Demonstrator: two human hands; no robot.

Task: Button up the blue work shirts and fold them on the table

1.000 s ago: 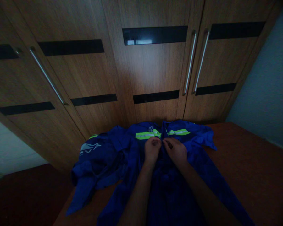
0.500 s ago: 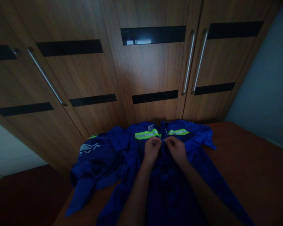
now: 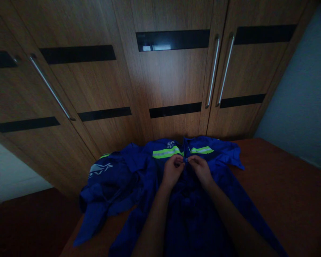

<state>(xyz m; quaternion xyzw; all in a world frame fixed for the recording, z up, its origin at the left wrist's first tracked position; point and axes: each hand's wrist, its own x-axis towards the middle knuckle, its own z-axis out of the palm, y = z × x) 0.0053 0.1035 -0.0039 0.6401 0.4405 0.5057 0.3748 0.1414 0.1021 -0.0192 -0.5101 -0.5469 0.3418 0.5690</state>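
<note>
A blue work jacket (image 3: 198,207) with bright yellow-green and silver reflective strips lies spread out, front side up. At its front opening, below the collar, my left hand (image 3: 173,167) pinches one edge of the fabric. Close by on the right, my right hand (image 3: 200,167) pinches the facing edge, with the fingertips of both hands almost meeting. A small lighter spot shows between the fingertips, too small and dark to name. To the left lies a second blue garment (image 3: 115,178), bunched up, with a pale printed logo; neither hand touches it.
Behind the clothes rises a wooden wardrobe (image 3: 173,78) with black inlaid strips and long metal handles (image 3: 213,71). The garments lie on a reddish-brown wooden surface (image 3: 289,192). A pale wall (image 3: 299,107) stands on the right.
My fingers have shifted slightly at the front opening, and the fingertips of my left hand are a bit more bent. The jacket and the other garment lie as before.
</note>
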